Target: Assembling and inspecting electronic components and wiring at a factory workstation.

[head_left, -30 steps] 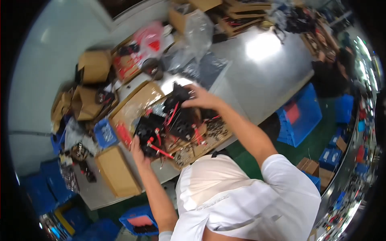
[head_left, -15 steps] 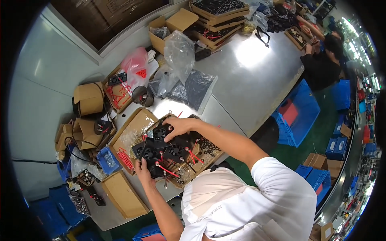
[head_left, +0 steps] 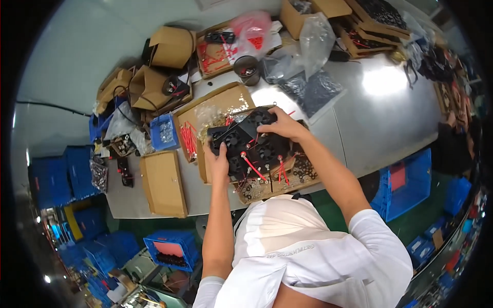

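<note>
A group of black cooling-fan units [head_left: 251,134] with red wires [head_left: 250,165] sits over the front part of an open cardboard tray [head_left: 258,194]. My left hand [head_left: 217,160] is closed on the left-hand fan unit [head_left: 233,139], thumb on top and fingers down its side. At the upper right, my right hand [head_left: 282,126] grips another fan unit [head_left: 261,117] between thumb and fingers. Whether these units are joined to each other, I cannot tell. Small rings and nuts [head_left: 303,172] lie in the tray around them.
Behind the fans, a cardboard tray [head_left: 205,100] holds small metal parts and red wires. Left of it stand a blue bin [head_left: 164,132] and a flat cardboard lid [head_left: 163,185]. A black mesh cup [head_left: 247,70] and clear plastic bags [head_left: 316,46] are further back.
The view has swung, so the bench appears further right and higher. Both hands stay on the fan units; the left has come up along the left unit's side.
</note>
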`<control>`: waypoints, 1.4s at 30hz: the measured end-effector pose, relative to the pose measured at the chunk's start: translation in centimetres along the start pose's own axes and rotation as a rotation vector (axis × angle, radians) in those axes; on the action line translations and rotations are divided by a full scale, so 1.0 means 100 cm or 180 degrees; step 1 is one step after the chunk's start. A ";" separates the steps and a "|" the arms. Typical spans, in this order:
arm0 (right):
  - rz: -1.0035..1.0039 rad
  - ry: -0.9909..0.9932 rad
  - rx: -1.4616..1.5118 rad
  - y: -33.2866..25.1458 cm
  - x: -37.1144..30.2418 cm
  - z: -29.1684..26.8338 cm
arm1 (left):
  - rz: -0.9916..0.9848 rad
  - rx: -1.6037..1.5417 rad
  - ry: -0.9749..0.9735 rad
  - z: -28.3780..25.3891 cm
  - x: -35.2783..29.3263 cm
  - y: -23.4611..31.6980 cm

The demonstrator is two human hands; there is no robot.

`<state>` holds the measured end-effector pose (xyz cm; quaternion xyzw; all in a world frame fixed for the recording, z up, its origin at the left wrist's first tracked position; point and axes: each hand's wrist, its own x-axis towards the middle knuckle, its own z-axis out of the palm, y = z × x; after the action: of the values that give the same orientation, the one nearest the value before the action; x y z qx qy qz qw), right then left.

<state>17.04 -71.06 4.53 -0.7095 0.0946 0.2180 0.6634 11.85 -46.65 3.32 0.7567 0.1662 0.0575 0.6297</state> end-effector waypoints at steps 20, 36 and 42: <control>-0.0017 -0.0132 0.0263 0.004 0.003 0.007 | -0.2136 -0.2828 -0.0780 -0.003 0.002 -0.016; -0.0226 0.0055 0.0498 0.001 0.001 0.020 | -0.1501 -0.3000 -0.0617 0.004 -0.009 0.021; -0.0301 0.0138 0.0483 0.008 0.010 0.015 | -0.1131 -0.2634 -0.0092 0.022 0.003 -0.011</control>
<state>17.37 -69.50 3.36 -0.6654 0.0917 0.1633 0.7226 12.56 -48.49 1.79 0.4016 0.2479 -0.0005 0.8816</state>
